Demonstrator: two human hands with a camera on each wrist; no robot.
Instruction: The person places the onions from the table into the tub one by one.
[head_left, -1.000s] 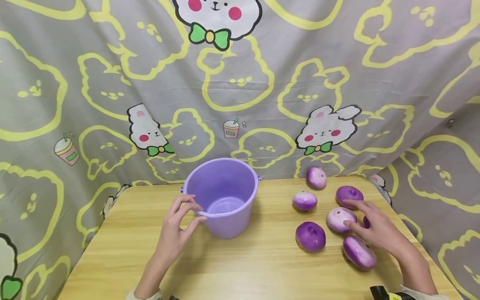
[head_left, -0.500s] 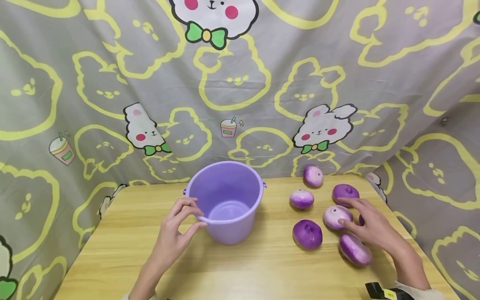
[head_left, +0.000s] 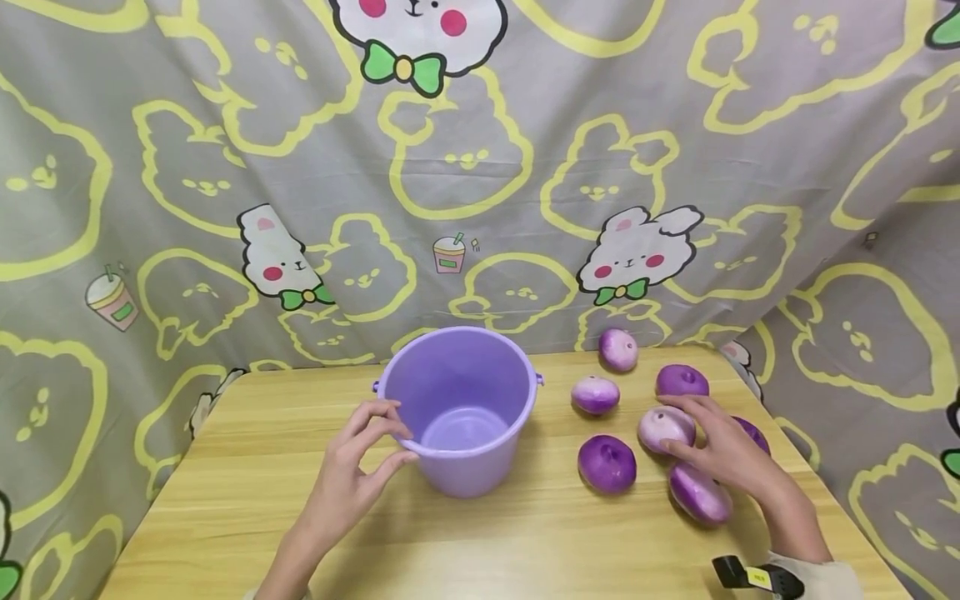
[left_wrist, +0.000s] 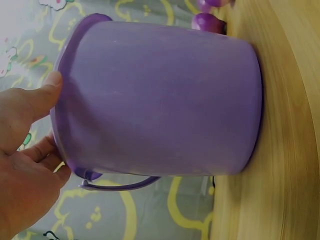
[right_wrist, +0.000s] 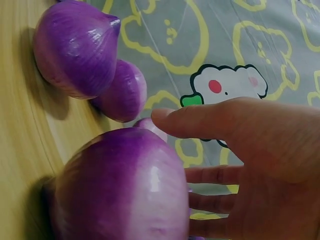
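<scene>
My left hand [head_left: 352,462] pinches the near left rim of a purple plastic bucket [head_left: 472,471], which stands upright with nothing visible inside. Its thumb [left_wrist: 52,82] lies outside the rim in the left wrist view. Over a pale purple-and-white onion [head_left: 663,429] arches my right hand [head_left: 720,442], thumb on the near side and fingers on the far side. Beside that hand, a two-tone onion [head_left: 699,493] lies nearer the front and a dark onion [head_left: 681,381] farther back. In the right wrist view the thumb [right_wrist: 185,120] stretches straight, while a large onion [right_wrist: 125,185] partly hides the other fingers.
More onions lie on the wooden table [head_left: 450,550]: a dark one [head_left: 607,464], a pale one [head_left: 596,394], one by the curtain [head_left: 618,350] and one partly behind the right hand [head_left: 752,433]. A patterned curtain [head_left: 322,183] rises along the table's back edge.
The bucket has shifted right and nearer the front, with my left hand on its rim. My right hand has edged left over the pale onion, uncovering more of the onion behind it.
</scene>
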